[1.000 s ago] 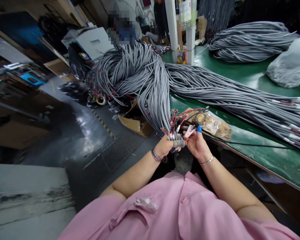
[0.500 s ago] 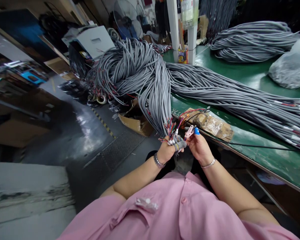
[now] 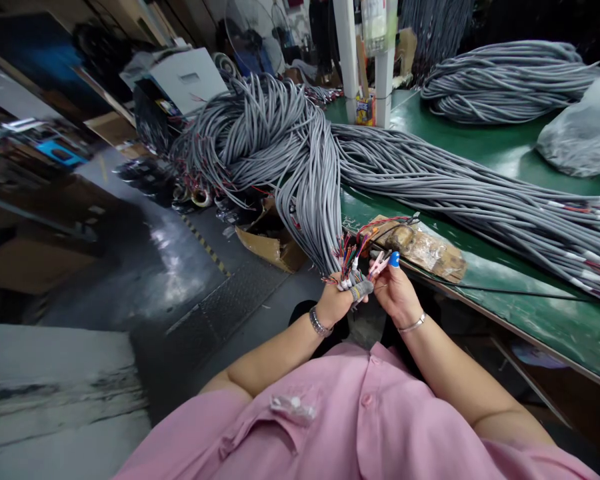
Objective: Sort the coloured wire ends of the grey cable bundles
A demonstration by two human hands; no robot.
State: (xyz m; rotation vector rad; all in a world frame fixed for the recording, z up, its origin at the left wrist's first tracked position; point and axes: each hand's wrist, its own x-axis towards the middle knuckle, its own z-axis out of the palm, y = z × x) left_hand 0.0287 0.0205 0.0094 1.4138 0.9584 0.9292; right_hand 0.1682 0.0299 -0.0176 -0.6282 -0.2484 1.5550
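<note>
The left hand (image 3: 334,307) is holding grey cables (image 3: 314,200) near their ends in a closed grip, beside the green desk (image 3: 525,320); the right hand (image 3: 396,295) is pinching a small pink tool (image 3: 378,265) near coloured wires (image 3: 349,255).

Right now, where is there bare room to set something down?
Bare green tabletop shows between the long cable bundle, coiled cable and plastic bag. Crowded: by the wooden block, where wire ends, left hand and right hand cluster.

Smooth plastic-sheathed cables (image 3: 314,193), glossy tabletop (image 3: 485,148)
</note>
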